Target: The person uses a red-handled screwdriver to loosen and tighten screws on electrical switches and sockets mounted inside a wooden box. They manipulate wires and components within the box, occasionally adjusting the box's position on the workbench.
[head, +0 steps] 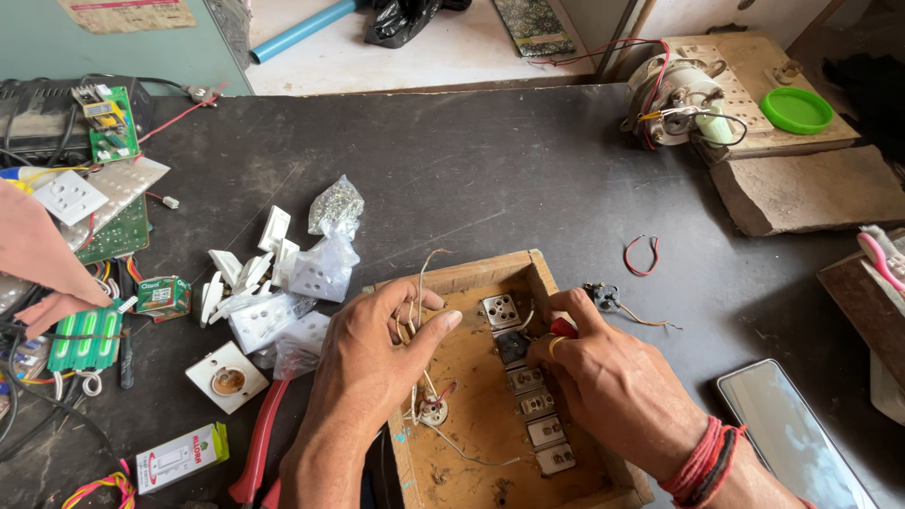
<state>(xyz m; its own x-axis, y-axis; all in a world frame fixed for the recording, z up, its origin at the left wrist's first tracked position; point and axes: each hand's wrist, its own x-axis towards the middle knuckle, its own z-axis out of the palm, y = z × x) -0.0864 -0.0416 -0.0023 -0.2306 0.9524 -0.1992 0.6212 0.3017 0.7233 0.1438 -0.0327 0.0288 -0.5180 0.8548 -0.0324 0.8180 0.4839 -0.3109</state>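
Observation:
An open wooden switch box (490,273) lies back-up near the table's front edge. A row of several grey switch and socket backs (533,396) runs down its inside. My left hand (377,349) rests on the box's left part and pinches thin pale wires (421,283) between thumb and fingers. My right hand (603,377) grips a red-handled tool (564,327), its tip against a dark switch back (512,347). A round white fitting (434,412) lies inside the box below my left hand.
White switches and small plastic bags (283,283) lie left of the box, with red pliers (259,438), small cartons and circuit boards (113,123). Another person's arm (38,254) enters at far left. A phone (797,434) lies right; a motor (674,99) and green lid (797,109) sit far right.

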